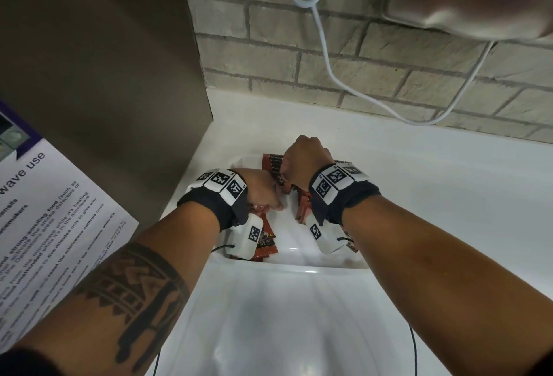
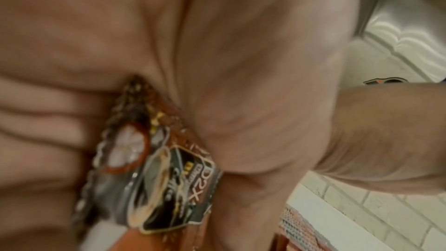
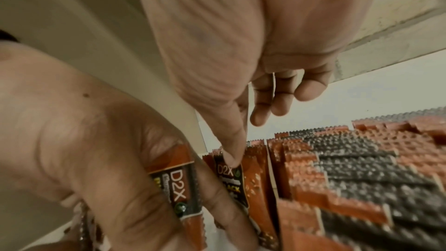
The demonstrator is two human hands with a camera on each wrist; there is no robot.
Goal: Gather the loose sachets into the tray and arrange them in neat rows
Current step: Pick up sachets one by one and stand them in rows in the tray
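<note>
A white tray sits on the white counter near the corner. Orange and black sachets stand on edge in a row along its far right part, seen close as a packed row. My left hand is low in the tray and grips one D2X sachet between thumb and curled fingers; the same sachet shows in the left hand. My right hand hovers over the row. Its thumb points straight down and touches the end sachet's top, fingers loosely bent above.
More sachets lie flat under my left wrist in the tray's near left corner. A brick wall with a hanging white cable runs behind. A brown panel and a microwave notice stand to the left.
</note>
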